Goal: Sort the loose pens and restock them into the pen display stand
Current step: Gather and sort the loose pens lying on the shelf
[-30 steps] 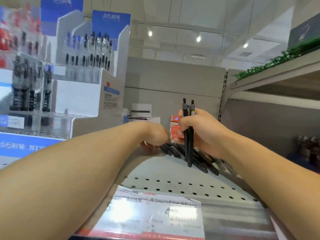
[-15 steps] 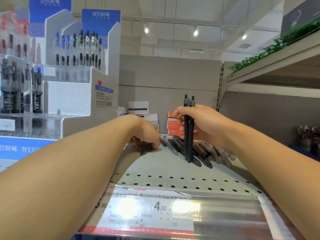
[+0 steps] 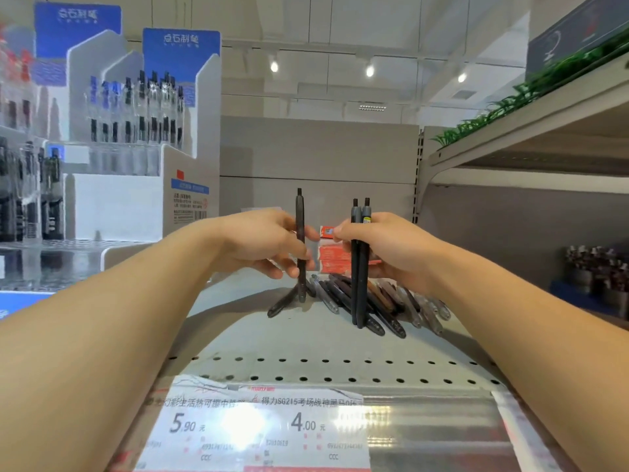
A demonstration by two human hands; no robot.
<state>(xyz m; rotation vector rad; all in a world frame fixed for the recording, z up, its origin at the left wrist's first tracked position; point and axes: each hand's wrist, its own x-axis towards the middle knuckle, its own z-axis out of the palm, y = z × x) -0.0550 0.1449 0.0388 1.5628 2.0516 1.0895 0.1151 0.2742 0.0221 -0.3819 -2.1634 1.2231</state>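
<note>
1. My left hand (image 3: 262,243) pinches one black pen (image 3: 300,233) upright between thumb and curled fingers, its lower tip just above the shelf (image 3: 306,345).
2. My right hand (image 3: 391,250) grips two dark pens (image 3: 360,267) together, also upright, fingers wrapped round their upper halves; their lower ends come down in front of the loose pens.
3. The loose pens (image 3: 381,301) lie in a fanned row on the perforated metal shelf, below and behind my right hand; one more black pen (image 3: 282,304) lies apart, under my left hand.
4. The pen display stand (image 3: 143,185) is at the left, white with blue header cards, rows of pens standing in its clear tiers.
5. Red boxes (image 3: 332,257) sit stacked behind, between my hands.
6. Price labels (image 3: 252,427) reading 5.90 and 4.00 run along the shelf's front edge.
</note>
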